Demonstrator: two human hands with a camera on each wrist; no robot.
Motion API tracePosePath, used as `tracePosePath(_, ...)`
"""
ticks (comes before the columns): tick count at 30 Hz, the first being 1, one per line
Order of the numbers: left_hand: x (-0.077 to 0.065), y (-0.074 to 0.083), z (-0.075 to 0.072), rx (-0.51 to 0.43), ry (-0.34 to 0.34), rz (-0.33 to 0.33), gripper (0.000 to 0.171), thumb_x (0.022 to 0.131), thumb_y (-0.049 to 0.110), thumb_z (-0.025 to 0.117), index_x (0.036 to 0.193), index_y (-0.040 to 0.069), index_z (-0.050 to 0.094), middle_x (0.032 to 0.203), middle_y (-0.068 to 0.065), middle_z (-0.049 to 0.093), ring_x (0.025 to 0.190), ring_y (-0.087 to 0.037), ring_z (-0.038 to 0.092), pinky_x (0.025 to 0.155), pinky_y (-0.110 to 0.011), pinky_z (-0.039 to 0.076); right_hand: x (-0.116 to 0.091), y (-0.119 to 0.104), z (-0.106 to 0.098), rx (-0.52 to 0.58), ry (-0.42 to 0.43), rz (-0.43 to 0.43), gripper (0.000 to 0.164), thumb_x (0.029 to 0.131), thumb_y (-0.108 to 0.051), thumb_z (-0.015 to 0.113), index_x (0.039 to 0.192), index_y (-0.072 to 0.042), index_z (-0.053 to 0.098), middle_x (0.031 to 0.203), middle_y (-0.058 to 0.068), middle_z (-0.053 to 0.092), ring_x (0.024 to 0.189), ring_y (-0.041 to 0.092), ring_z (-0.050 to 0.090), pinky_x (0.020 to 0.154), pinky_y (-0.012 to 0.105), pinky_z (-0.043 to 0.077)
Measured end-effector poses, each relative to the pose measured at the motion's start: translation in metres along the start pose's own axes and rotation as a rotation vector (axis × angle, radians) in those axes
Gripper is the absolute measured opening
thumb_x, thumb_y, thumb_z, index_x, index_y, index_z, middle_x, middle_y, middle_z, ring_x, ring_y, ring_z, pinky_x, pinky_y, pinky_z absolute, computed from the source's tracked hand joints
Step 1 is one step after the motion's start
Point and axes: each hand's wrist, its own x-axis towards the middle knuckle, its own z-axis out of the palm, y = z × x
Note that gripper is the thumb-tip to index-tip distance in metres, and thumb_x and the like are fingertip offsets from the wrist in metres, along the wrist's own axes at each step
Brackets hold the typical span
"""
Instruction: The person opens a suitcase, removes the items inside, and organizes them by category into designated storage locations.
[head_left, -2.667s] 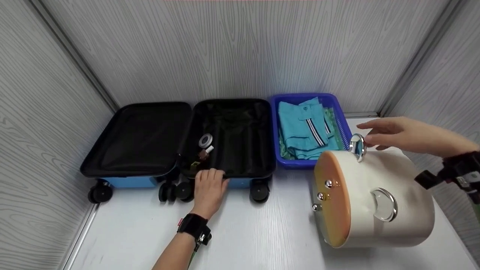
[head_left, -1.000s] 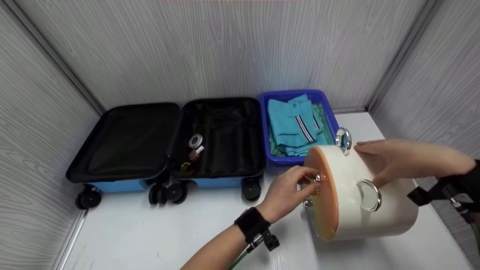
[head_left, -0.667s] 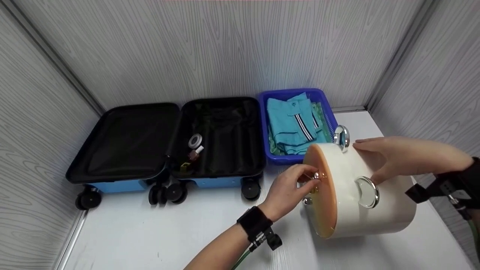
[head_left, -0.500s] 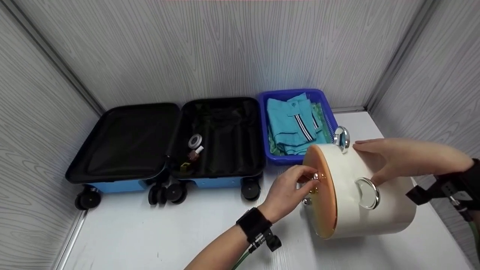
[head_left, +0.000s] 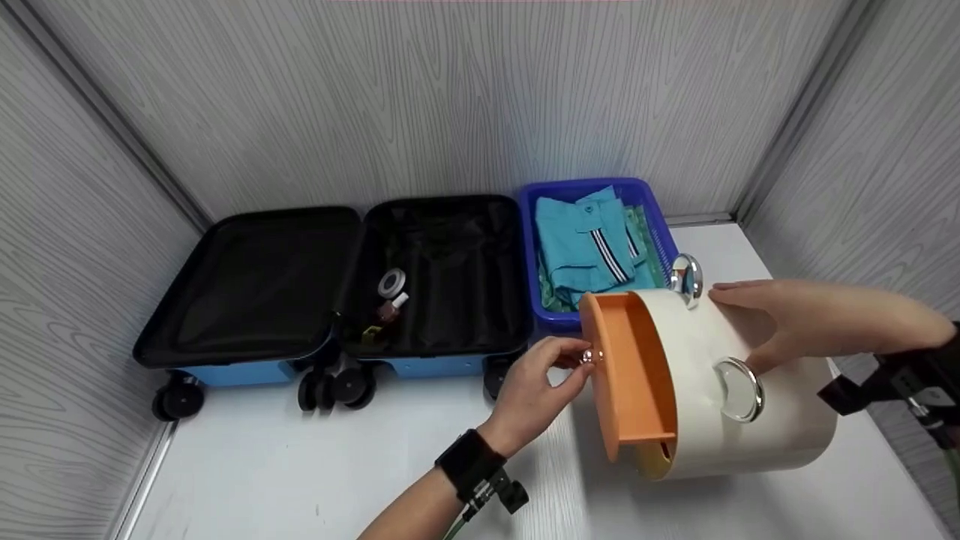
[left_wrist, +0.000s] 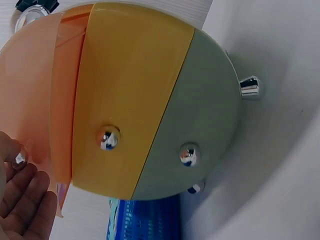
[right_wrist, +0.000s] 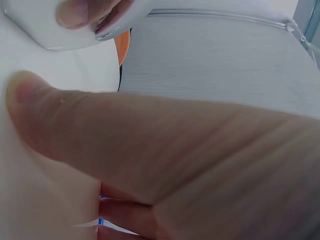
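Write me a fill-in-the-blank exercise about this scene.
The left hand pinches the round silver knob of the ____ plastic drawer.
The right hand rests on the rounded cream plastic cabinet, which shows ____ drawers.
Folded turquoise cloth garments lie in the ____ plastic basket.
In the head view, the open black-lined suitcase lies to the ____ of that basket.
Answers: orange; three; blue; left.

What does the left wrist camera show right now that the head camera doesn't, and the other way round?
Only left wrist: the green front with its knob, and the knob on the yellow front.
Only head: the open suitcase with a small bottle inside.
Both: the left hand, its grip on the knob of the orange drawer, and at least part of the blue basket.
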Motion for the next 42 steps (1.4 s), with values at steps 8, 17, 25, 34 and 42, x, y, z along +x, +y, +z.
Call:
tracePosePath(8,-0.013,-0.008,-0.018,-0.005,0.055,0.003,0.025,0.099,0.025,0.071,0.122,0.014,0.069,0.116,0.004,0.067,0.102,-0.007,0.065,0.086,-0.025,0.054,-0.004,0.001,0.000,-0.005,0.013,-0.026,0.095,0.078,-0.052,0.086,0.148,0.001,0.050,0.147,0.020,0.053,0.134,0.041,0.049,0.110,0.062,0.036)
tracePosePath(17,-0.021,-0.015,-0.024,-0.003,0.027,-0.037,0.026,0.102,0.028,0.066,0.125,0.017,0.067,0.117,0.005,0.066,0.104,-0.007,0.064,0.085,-0.027,0.055,-0.007,-0.001,0.000,0.035,-0.002,0.007,0.095,0.078,-0.053,0.085,0.150,-0.003,0.049,0.149,0.016,0.053,0.135,0.037,0.048,0.110,0.063,0.036)
tracePosePath(25,-0.026,-0.023,-0.032,-0.038,0.004,-0.113,0.037,0.105,0.036,0.061,0.135,0.015,0.063,0.119,0.006,0.065,0.106,-0.008,0.064,0.087,-0.029,0.055,-0.005,-0.001,0.003,0.048,-0.009,0.032,0.095,0.078,-0.047,0.087,0.151,-0.001,0.047,0.150,0.020,0.051,0.134,0.039,0.048,0.110,0.065,0.035)
tracePosePath(34,-0.022,-0.055,-0.077,0.147,0.076,-0.259,0.039,0.105,0.040,0.059,0.133,0.013,0.064,0.118,0.006,0.066,0.105,-0.008,0.064,0.093,-0.036,0.053,-0.003,-0.001,0.004,0.068,-0.025,0.063,0.097,0.078,-0.041,0.088,0.153,0.002,0.044,0.152,0.025,0.046,0.136,0.045,0.045,0.109,0.068,0.033)
tracePosePath(42,-0.011,-0.088,-0.144,0.365,0.133,-0.454,0.030,0.104,0.027,0.062,0.130,0.013,0.067,0.114,0.001,0.069,0.100,-0.014,0.065,0.086,-0.035,0.054,-0.003,-0.001,0.004,0.051,0.003,0.024,0.094,0.077,-0.039,0.089,0.151,0.001,0.046,0.151,0.024,0.048,0.135,0.043,0.047,0.110,0.065,0.035)
